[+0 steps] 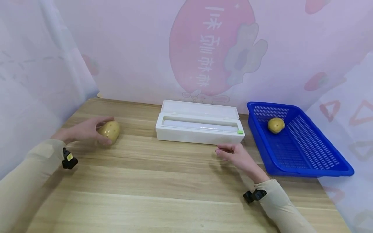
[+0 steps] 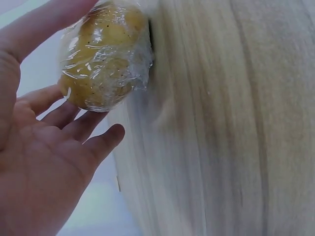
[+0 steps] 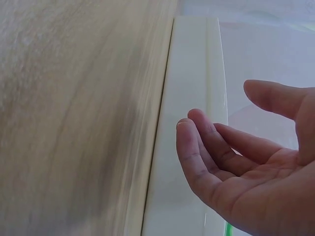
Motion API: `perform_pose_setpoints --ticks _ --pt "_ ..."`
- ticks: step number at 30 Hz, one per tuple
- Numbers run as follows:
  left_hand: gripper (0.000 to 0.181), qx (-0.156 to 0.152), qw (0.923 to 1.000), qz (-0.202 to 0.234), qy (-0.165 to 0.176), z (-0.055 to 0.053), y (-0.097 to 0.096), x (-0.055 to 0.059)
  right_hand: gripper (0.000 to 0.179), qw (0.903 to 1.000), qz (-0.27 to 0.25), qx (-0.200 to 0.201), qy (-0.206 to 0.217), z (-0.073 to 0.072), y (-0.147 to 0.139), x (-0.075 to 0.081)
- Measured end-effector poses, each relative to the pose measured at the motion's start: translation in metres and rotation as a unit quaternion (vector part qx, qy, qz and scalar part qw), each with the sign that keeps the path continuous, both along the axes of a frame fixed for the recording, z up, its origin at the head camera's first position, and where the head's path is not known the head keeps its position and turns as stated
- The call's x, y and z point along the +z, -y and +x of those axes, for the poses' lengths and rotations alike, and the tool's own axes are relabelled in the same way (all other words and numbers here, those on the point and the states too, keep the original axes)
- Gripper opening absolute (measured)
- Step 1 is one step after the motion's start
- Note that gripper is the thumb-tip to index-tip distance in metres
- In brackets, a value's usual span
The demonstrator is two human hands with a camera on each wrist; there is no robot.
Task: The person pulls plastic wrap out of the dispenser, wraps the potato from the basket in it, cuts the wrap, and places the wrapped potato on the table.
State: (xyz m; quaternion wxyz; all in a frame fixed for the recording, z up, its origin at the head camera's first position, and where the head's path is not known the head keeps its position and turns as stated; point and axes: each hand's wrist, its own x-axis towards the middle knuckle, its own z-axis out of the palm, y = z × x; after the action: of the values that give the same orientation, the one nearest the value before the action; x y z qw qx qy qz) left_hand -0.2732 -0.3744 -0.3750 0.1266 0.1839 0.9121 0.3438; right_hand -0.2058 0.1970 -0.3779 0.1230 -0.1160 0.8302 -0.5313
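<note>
On the table's left side, my left hand (image 1: 91, 131) curves its thumb and fingers around a potato (image 1: 110, 132). Shiny clear plastic film covers this potato (image 2: 110, 59), bunched and wrinkled on one side in the left wrist view. There my thumb crosses over it and the fingertips reach its lower side, the little finger pointing away. My right hand (image 1: 235, 156) hovers loosely curled with nothing in it, just in front of a white cling film box (image 1: 198, 138). The box lid (image 1: 201, 109) is tipped back, and a roll of film (image 1: 199, 125) lies inside.
At the right stands a blue plastic basket (image 1: 294, 173) with slotted walls. Another potato (image 1: 276, 125) lies inside, near its back left. A light wooden table (image 1: 151, 197) carries everything, with pale printed curtains (image 1: 131, 51) behind and on both sides.
</note>
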Motion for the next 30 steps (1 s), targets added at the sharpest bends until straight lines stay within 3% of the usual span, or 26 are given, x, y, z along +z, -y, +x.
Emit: perform_pose_setpoints --ticks 4,8,11,16,18,21,26,30 --pt "0.104 0.012 0.9999 0.010 -0.003 0.001 0.001 0.001 0.046 0.9997 0.011 -0.007 -0.020 -0.001 0.001 0.003" --pt "0.099 0.038 0.9988 -0.010 -0.027 0.004 -0.004 0.009 0.039 0.9964 0.031 -0.021 -0.076 -0.003 -0.001 0.008" --pt "0.097 0.071 0.9954 -0.022 -0.060 0.008 -0.015 0.022 0.033 0.9887 0.046 -0.042 -0.136 -0.008 -0.004 0.012" --pt "0.083 0.115 0.9816 -0.004 -0.152 0.010 -0.054 0.043 0.026 0.9719 0.052 -0.102 -0.205 -0.015 -0.010 0.020" --pt "0.073 0.108 0.9768 0.010 -0.185 0.011 -0.074 0.048 0.026 0.9662 0.054 -0.127 -0.218 -0.019 -0.011 0.022" --pt "0.060 0.072 0.9756 0.036 -0.204 0.013 -0.105 0.050 0.025 0.9610 0.052 -0.156 -0.223 -0.025 -0.011 0.026" --pt "0.052 0.015 0.9771 0.067 -0.201 0.010 -0.150 0.042 0.027 0.9628 0.043 -0.178 -0.199 -0.034 -0.009 0.028" --pt "0.048 0.002 0.9795 0.079 -0.185 0.001 -0.174 0.031 0.025 0.9683 0.023 -0.184 -0.167 -0.041 -0.007 0.027"
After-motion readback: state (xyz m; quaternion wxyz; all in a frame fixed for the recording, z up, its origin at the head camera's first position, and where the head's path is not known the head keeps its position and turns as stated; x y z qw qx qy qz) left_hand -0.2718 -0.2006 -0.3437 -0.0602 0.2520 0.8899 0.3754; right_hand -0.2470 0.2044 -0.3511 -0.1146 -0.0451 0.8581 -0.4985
